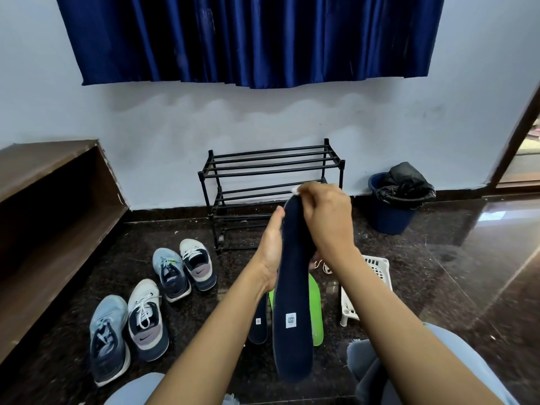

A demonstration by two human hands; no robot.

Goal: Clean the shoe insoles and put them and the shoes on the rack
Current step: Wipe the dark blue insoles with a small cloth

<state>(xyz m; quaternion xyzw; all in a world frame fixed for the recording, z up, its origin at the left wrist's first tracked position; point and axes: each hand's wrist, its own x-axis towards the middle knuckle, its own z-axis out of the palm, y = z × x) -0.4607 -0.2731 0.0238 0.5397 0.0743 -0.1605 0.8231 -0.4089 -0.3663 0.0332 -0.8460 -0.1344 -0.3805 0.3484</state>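
A big blue curtain (248,39) hangs on the wall. Under it, the black shoe rack (268,171) stands on the dark floor (438,273). A blue bin (391,217) stands to the right of the rack. Four sneakers (108,337) sit on the floor to the left. A white basket (377,276) lies near the right arm.

The dark blue insole (292,302) is up in the air, in front of the rack. Another dark insole (258,323) and a green insole (317,314) lie on the floor below it.

The left hand (270,252) grips the raised insole around its middle. The right hand (327,220) pinches a small white wipe (294,190) at the toe end.

The insole looks light, thin and bendy. I think it would flop if held by one end. Holding it at the middle should keep it steady for rubbing.
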